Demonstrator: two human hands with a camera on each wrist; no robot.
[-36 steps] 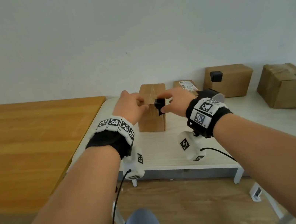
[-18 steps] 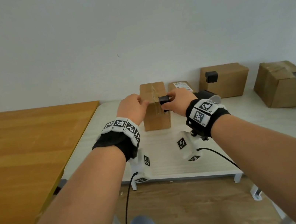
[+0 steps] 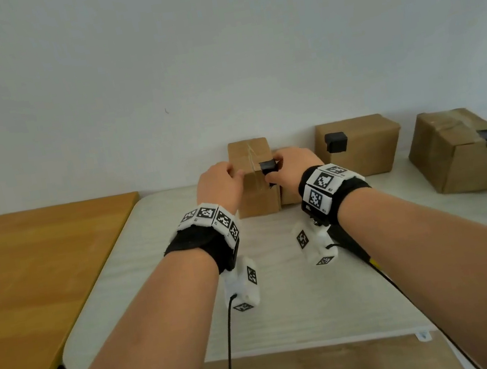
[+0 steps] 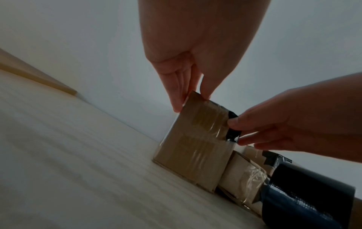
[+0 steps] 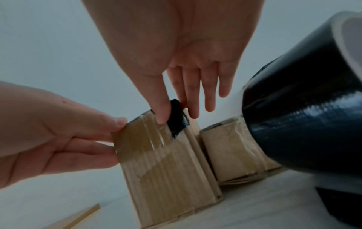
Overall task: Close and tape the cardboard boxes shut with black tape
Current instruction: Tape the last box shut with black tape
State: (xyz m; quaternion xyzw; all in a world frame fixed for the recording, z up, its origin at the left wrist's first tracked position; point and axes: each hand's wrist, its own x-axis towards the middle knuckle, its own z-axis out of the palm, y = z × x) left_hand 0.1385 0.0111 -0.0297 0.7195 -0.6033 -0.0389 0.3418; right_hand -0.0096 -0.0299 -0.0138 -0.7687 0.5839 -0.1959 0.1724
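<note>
A small upright cardboard box (image 3: 255, 182) (image 4: 192, 148) (image 5: 168, 164) stands near the back of the white table (image 3: 287, 305). My left hand (image 3: 220, 185) (image 4: 186, 93) pinches its top left corner between thumb and fingers. My right hand (image 3: 292, 168) (image 5: 172, 108) pinches a short piece of black tape (image 3: 268, 166) (image 4: 233, 129) (image 5: 178, 119) onto the box's top right edge, thumb on the front face. A roll of black tape (image 4: 313, 196) (image 5: 301, 117) lies just right of the box, hidden behind my right wrist in the head view.
A second small box (image 3: 289, 194) (image 5: 233, 148) sits against the first one's right side. Two larger boxes with black tape on them (image 3: 360, 146) (image 3: 457, 153) stand further right. A brown wooden table (image 3: 43, 279) adjoins on the left. The wall is close behind.
The right hand has carried the black tape piece from the box's front right up onto its top right edge. The left hand has kept its hold on the box.
</note>
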